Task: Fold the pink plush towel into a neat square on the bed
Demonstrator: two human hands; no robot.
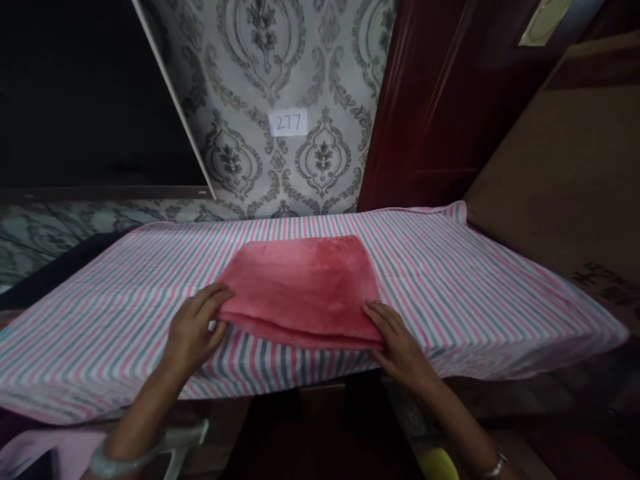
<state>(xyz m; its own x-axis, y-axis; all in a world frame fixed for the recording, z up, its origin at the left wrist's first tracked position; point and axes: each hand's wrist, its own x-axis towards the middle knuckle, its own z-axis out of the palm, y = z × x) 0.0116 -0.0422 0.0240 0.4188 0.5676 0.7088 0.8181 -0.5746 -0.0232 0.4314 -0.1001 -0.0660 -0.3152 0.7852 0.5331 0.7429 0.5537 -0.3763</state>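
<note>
A plush pink-red cloth (300, 287), folded with its layered edge toward me, lies on a striped tablecloth (150, 280). My left hand (197, 327) grips the near left corner, fingers on top and thumb underneath. At the near right corner, my right hand (397, 340) pinches the cloth in the same way. The near edge sags a little between the two hands, by the table's front edge. The cloth's far part rests flat on the stripes.
A large dark screen (95, 100) stands at the back left, before patterned wallpaper (325, 60) bearing a paper label marked 277 (289, 123). A dark red door (425, 100) is behind the table, and a big cardboard box (565, 180) stands at the right.
</note>
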